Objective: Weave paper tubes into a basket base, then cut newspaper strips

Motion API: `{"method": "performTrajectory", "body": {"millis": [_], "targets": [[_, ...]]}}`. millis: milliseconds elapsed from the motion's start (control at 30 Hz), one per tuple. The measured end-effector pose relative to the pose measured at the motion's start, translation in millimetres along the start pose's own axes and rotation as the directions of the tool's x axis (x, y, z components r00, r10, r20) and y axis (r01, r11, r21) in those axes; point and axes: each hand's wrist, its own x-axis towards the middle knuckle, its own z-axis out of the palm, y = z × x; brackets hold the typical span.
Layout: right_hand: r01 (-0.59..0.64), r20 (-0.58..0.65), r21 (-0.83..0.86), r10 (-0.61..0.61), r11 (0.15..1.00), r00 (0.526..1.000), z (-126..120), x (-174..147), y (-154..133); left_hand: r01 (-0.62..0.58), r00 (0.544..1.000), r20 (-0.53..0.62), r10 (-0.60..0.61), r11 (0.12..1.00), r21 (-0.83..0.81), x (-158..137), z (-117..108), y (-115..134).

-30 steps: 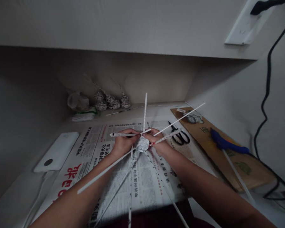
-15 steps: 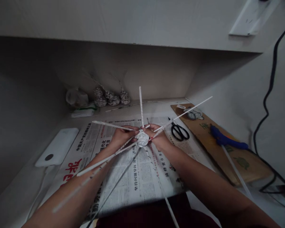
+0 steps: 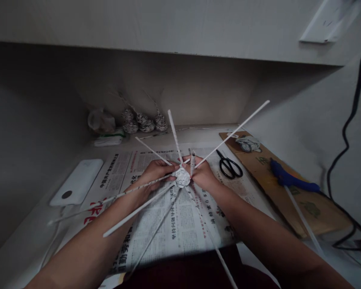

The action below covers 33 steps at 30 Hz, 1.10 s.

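we have a white flat counter (image 3: 33, 241), a grey printed newspaper sheet (image 3: 186, 226) spread on it, a brown cardboard piece (image 3: 258, 164) at right. round white woven-paper knot (image 3: 182, 177) with long rolled-paper spokes (image 3: 138, 210) is held over the newspaper, between our left hand (image 3: 156, 173) and right hand (image 3: 202, 172). left grip narrow, pinching the knot's left edge; right grip pinches its upper right. black looped-handle scissors (image 3: 224, 158) lie near right hand.
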Motion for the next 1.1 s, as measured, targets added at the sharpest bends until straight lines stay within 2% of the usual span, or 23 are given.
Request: {"method": "performTrajectory", "body": {"millis": [67, 267, 533, 667, 867, 1100], "targets": [[0.008, -0.007, 0.001, -0.008, 1.0, 1.0, -0.1, 0.2, 2.2, -0.023, 1.0, -0.009, 0.022, 1.0, -0.018, 0.1, 0.9, 0.8], [-0.133, 0.041, -0.014, 0.134, 0.991, 0.99, -4.1, -2.4, 1.9, -0.084, 0.991, -0.109, 0.077, 0.995, -0.057, 0.3, 2.4, 4.1], [-0.063, 0.028, -0.123, 0.067, 0.99, 0.997, -8.5, -2.0, 0.0, -0.122, 0.991, -0.054, 0.121, 0.992, -0.013, 3.1, -2.9, -0.5], [-0.062, 0.05, -0.101, 0.068, 0.993, 0.996, -7.0, -2.9, -2.2, -0.104, 0.993, -0.056, 0.104, 0.995, 0.007, 2.2, -2.1, 1.1], [-0.062, 0.046, -0.067, 0.065, 0.996, 0.997, -5.7, -1.9, -2.7, -0.147, 0.989, -0.018, 0.149, 0.987, 0.068, -1.6, 3.3, 5.3], [-0.047, 0.071, -0.001, 0.047, 0.999, 0.996, -3.9, -1.7, 2.4, -0.141, 0.988, -0.051, 0.143, 0.989, 0.051, 2.2, 3.6, 2.3]]}}
